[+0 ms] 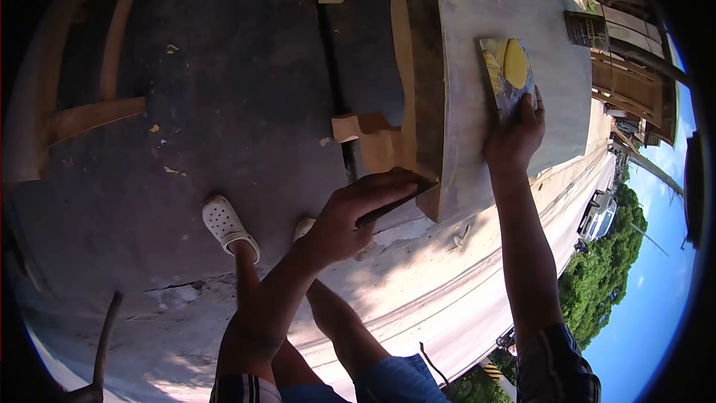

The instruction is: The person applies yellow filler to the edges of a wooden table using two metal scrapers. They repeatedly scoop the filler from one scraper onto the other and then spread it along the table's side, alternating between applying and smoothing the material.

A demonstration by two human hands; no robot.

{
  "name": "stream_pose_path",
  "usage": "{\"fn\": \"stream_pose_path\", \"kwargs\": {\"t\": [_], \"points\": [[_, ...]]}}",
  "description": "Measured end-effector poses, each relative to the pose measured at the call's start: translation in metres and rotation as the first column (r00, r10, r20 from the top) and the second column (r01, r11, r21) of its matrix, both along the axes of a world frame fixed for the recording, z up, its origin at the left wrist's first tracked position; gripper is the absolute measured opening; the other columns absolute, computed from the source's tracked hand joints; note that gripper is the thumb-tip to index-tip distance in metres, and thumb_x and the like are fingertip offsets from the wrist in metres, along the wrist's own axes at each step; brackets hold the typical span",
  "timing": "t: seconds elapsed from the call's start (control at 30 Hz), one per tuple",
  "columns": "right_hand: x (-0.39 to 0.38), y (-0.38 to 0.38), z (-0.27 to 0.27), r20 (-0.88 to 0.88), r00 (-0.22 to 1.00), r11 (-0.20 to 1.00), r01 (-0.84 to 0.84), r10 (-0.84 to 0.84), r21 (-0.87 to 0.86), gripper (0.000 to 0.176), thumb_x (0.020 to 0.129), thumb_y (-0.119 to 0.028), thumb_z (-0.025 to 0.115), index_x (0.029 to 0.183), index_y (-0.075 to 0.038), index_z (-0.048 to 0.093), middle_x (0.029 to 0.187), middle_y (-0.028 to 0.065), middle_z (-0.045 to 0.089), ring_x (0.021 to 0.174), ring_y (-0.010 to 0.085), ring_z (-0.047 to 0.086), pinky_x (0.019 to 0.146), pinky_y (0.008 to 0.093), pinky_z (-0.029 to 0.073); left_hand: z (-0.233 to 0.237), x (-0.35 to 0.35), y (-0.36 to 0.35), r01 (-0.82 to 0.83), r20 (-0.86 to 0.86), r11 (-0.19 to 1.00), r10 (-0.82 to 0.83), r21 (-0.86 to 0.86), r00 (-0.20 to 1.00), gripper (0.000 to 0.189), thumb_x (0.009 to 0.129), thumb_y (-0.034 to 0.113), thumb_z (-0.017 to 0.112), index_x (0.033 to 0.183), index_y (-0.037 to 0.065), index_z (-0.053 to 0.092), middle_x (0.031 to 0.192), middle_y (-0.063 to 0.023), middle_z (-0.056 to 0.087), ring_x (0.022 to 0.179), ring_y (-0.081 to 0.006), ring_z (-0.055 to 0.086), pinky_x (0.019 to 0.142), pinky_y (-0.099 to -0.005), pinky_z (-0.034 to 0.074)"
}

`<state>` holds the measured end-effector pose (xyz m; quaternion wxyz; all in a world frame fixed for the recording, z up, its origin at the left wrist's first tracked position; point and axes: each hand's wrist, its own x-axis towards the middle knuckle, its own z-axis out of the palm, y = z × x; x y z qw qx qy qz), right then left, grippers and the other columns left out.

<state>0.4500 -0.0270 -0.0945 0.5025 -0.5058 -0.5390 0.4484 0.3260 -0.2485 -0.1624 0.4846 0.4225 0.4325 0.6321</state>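
My left hand (347, 216) is closed around a thin dark flat spreader (391, 204), fingers laid along its upper face. The spreader's tip meets the lower corner of a wooden furniture piece with a long dark edge board (425, 82). My right hand (516, 138) grips the near end of a small flat board (506, 78), thumb on top. A smooth lump of yellow putty (515, 64) sits on that board, with yellow smears beside it. This small board is over the broad greyish panel (477, 0) of the furniture.
Curved wooden parts (373, 142) stick out from the edge board. Another wooden frame (97, 116) stands at the left on the dark floor (239, 67). A dark tin (586, 30) is at the panel's far edge. My feet wear white clogs (225, 222). A vehicle (597, 215) is beside the road.
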Motion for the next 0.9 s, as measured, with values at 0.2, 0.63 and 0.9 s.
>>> {"fn": "stream_pose_path", "kwargs": {"t": [0.2,0.63,0.9], "points": [[0.009,0.003,-0.002,0.119,0.992,0.998,-0.048,0.043,0.041,0.034,0.089,-0.010,0.045,0.117,0.009,0.047,0.114,0.0227,0.051,0.104,0.0330,0.054,0.089,0.0364,0.043,-0.013,-0.088,0.123,-0.311,-0.234,0.946,0.325,0.098,0.916,0.057,0.071,-0.014,0.042,0.120,0.010,0.057,0.119,-0.0130,0.059,0.085,-0.0153,0.065,0.064,-0.0244,0.050],[0.012,-0.003,0.002,0.447,0.888,0.984,-0.161,0.109,0.079,0.040,0.094,-0.019,0.038,0.127,0.006,0.039,0.120,0.0167,0.049,0.108,0.0235,0.052,0.094,0.0330,0.040,-0.003,-0.004,0.017,-0.153,-0.097,0.988,0.153,0.010,0.983,0.058,0.065,-0.020,0.053,0.117,0.005,0.058,0.124,-0.0131,0.053,0.116,-0.0291,0.052,0.098,-0.0355,0.042],[0.004,-0.002,0.000,0.153,0.983,0.994,-0.108,0.105,0.008,0.040,0.094,-0.017,0.038,0.126,0.007,0.039,0.121,0.0178,0.049,0.109,0.0239,0.051,0.095,0.0332,0.039,-0.015,0.090,-0.049,-0.155,-0.146,0.988,0.151,-0.018,0.978,0.067,0.057,-0.019,0.059,0.118,0.007,0.056,0.128,-0.0116,0.049,0.124,-0.0317,0.043,0.103,-0.0400,0.038]]}}
